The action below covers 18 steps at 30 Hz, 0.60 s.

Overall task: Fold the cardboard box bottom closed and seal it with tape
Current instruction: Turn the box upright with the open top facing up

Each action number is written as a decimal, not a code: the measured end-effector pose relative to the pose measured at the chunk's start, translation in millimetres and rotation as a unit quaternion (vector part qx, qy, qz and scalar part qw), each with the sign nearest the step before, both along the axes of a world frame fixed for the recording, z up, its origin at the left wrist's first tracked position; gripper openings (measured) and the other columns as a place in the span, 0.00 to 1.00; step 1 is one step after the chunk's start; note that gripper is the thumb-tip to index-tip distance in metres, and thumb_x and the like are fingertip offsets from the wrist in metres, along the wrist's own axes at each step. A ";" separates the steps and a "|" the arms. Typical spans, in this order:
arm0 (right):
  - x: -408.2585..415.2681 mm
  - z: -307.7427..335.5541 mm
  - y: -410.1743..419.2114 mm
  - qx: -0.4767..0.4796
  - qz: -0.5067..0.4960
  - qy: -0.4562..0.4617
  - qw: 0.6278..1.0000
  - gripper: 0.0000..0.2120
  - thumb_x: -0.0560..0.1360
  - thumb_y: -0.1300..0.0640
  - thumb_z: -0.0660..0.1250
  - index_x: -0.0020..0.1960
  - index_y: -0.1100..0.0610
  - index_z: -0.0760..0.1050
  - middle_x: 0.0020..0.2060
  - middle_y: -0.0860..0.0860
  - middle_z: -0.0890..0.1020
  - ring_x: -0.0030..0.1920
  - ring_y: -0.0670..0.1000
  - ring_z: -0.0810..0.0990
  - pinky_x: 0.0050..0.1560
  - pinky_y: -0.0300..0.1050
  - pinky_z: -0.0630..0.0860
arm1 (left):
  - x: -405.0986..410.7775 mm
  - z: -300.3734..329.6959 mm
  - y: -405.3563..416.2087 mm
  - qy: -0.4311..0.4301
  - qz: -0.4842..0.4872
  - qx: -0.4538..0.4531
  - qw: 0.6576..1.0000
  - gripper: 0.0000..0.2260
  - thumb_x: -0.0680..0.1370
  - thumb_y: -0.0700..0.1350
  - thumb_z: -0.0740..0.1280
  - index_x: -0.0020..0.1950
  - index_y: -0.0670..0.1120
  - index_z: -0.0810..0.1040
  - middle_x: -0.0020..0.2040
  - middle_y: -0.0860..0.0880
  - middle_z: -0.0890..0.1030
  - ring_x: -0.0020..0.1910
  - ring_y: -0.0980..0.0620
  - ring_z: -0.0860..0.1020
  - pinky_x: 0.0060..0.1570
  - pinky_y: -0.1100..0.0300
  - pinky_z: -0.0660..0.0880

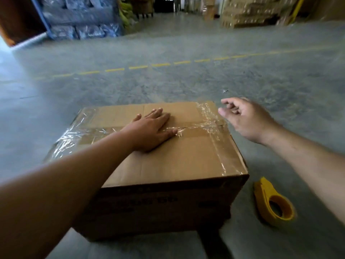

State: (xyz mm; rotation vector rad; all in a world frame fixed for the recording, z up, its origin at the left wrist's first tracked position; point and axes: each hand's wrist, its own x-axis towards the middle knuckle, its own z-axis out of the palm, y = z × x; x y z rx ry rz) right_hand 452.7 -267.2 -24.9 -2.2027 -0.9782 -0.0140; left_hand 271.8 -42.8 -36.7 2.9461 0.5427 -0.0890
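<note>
A brown cardboard box (179, 161) stands on the concrete floor with its flaps folded shut on top. Clear tape (211, 124) runs along the middle seam and across both ends, wrinkled in places. My left hand (153, 129) lies flat, palm down, on the seam near the box's middle. My right hand (246, 118) hovers just past the box's far right corner, fingers loosely curled and apart, holding nothing. A yellow tape dispenser (274, 202) lies on the floor to the right of the box.
Grey concrete floor (168, 86) stretches ahead, crossed by a dashed yellow line (138, 67). Wrapped blue pallets (80, 17) stand far left. Stacked cartons on pallets (248, 12) stand far right.
</note>
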 end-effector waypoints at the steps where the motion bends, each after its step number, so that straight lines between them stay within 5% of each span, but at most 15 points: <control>1: 3.7 2.2 12.3 -0.047 0.013 -0.009 0.999 0.24 0.75 0.39 0.63 0.68 0.47 0.71 0.63 0.51 0.73 0.60 0.51 0.76 0.62 0.48 0.71 | -8.0 0.5 18.0 0.000 0.027 0.001 1.000 0.36 0.77 0.71 0.48 0.81 0.56 0.51 0.82 0.51 0.48 0.80 0.54 0.47 0.77 0.47 0.46; 8: 34.0 -11.1 74.1 -0.257 0.004 0.037 0.966 0.39 0.72 0.30 0.57 0.77 0.47 0.57 0.77 0.50 0.54 0.75 0.55 0.59 0.74 0.51 0.56 | -62.6 -2.2 136.6 0.029 0.180 0.011 0.983 0.41 0.72 0.76 0.44 0.81 0.57 0.51 0.82 0.50 0.50 0.80 0.50 0.46 0.76 0.42 0.48; 13: 49.6 -14.2 94.4 -0.256 -0.016 0.052 0.965 0.41 0.70 0.30 0.58 0.77 0.49 0.58 0.77 0.53 0.54 0.75 0.56 0.58 0.73 0.50 0.55 | -79.8 -4.8 180.2 -0.002 0.234 -0.050 0.971 0.43 0.70 0.76 0.50 0.81 0.56 0.51 0.82 0.48 0.49 0.80 0.47 0.47 0.77 0.42 0.50; 18: 58.8 -10.4 111.7 -0.240 -0.011 0.078 0.968 0.50 0.60 0.24 0.57 0.76 0.48 0.61 0.76 0.54 0.59 0.74 0.56 0.61 0.71 0.50 0.59 | -86.6 -3.6 200.6 -0.065 0.257 -0.185 0.946 0.51 0.62 0.76 0.66 0.80 0.56 0.56 0.80 0.49 0.60 0.77 0.46 0.61 0.75 0.50 0.58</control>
